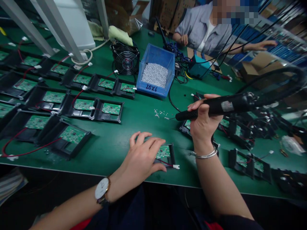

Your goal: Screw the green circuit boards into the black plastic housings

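My right hand (203,119) is closed round a black electric screwdriver (223,107), held nearly level with its tip pointing left at a small scatter of loose screws (161,114) on the green table. My left hand (144,153) lies flat, fingers spread, on a black housing with a green circuit board (165,154) near the table's front edge. A red wire with a white plug trails from that housing.
Several black housings with green boards (82,107) lie in rows on the left, and more are piled on the right (247,161). A blue bin of screws (155,72) and a small fan (126,59) stand at the back. Another person sits across the table (203,27).
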`<state>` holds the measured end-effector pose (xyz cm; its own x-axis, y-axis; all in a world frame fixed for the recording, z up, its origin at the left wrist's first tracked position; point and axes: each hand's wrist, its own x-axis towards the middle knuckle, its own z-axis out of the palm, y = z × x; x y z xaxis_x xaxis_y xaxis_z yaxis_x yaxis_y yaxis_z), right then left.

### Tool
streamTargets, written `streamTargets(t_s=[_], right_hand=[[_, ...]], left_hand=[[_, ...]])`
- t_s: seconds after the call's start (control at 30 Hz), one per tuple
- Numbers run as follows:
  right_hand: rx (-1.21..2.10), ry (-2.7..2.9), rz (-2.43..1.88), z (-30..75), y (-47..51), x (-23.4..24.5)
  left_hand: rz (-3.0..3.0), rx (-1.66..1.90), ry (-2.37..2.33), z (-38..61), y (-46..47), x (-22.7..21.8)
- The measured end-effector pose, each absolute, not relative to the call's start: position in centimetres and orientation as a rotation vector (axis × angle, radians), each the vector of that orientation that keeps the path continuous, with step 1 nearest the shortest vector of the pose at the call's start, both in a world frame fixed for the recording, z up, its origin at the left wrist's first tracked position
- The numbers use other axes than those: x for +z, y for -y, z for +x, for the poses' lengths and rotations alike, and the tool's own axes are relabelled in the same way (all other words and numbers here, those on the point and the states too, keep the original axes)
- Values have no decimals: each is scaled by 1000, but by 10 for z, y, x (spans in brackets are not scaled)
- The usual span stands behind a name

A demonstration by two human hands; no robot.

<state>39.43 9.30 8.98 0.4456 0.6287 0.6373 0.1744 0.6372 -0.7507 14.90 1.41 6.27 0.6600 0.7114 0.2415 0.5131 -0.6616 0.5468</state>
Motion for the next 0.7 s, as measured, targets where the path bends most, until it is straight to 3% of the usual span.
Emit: streamTargets(t_s=[0.43, 0.7], right_hand=[[324, 1159, -713, 375, -69, 128], [360, 1130, -871, 389, -92, 95]], left_hand=[[1945, 834, -1088, 134, -41, 72], [2116, 709, -1171, 130, -28, 68]])
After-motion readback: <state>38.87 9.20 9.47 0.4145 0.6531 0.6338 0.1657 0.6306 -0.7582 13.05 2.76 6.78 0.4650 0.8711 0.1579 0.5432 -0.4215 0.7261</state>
